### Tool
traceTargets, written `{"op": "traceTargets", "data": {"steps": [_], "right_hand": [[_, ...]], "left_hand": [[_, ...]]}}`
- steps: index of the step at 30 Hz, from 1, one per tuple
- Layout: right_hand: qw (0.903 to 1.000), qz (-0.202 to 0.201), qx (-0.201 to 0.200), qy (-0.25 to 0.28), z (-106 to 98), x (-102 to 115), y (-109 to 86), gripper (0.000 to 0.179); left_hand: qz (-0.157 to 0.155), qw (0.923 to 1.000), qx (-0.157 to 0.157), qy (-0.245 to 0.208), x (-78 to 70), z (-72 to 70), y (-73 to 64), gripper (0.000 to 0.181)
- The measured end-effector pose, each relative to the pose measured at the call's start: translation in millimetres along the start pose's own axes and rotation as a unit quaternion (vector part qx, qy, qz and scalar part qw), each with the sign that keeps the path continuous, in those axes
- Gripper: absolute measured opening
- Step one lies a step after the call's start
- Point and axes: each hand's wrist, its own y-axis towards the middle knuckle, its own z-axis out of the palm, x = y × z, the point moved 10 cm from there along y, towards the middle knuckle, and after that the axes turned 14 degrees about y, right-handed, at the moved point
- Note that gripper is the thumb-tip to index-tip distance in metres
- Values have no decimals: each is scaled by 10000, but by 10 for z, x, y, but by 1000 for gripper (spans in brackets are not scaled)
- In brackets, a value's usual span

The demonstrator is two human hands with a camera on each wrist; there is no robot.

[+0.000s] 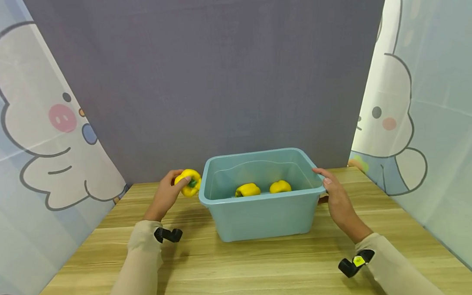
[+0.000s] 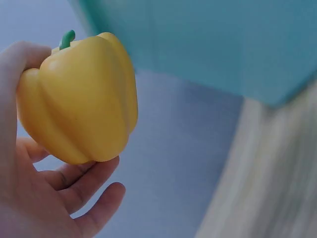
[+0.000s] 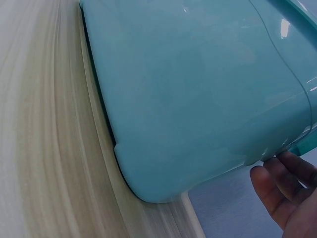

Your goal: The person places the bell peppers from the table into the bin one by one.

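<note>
My left hand point(image 1: 167, 195) holds a yellow bell pepper point(image 1: 188, 183) just left of the bin's rim, above the table. In the left wrist view the bell pepper point(image 2: 84, 99) shows its green stem, with the thumb over its top and fingers beneath. A blue-green plastic bin point(image 1: 262, 218) stands on the table. Inside it lie two more yellow bell peppers, one point(image 1: 248, 190) near the middle and another point(image 1: 280, 187) to the right. My right hand point(image 1: 337, 203) grips the bin's right rim, thumb on top. The right wrist view shows its fingertips point(image 3: 267, 183) against the bin's outer wall.
The bin rests on a wood-grain table point(image 1: 255, 269). Behind it rises a dark grey cloth backdrop point(image 1: 207, 77). Pale curtains with cartoon animals hang at the left point(image 1: 34, 114) and right point(image 1: 436, 106). Each wrist wears a small black camera mount.
</note>
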Motion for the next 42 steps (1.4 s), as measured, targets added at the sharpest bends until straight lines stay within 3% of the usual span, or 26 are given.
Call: {"op": "traceTargets", "data": {"steps": [6,18,28,42], "right_hand": [[9999,51,-45,117,9,14,-12,49],[9999,82,-65,84,6,16,-4,49],[9999,66,-70,96,3,27,-14,49],[9999,25,-38,94,9,34,-11,49]], "left_hand": [[143,9994,-186,-247,-151,-123,-10,66],[462,9976,-339,-392,-361,-207,-42,56],[815,9959,-121,-377,-639,-125,-86,50],[1011,9944,-132,-283,-821,-96,-127,46]]}}
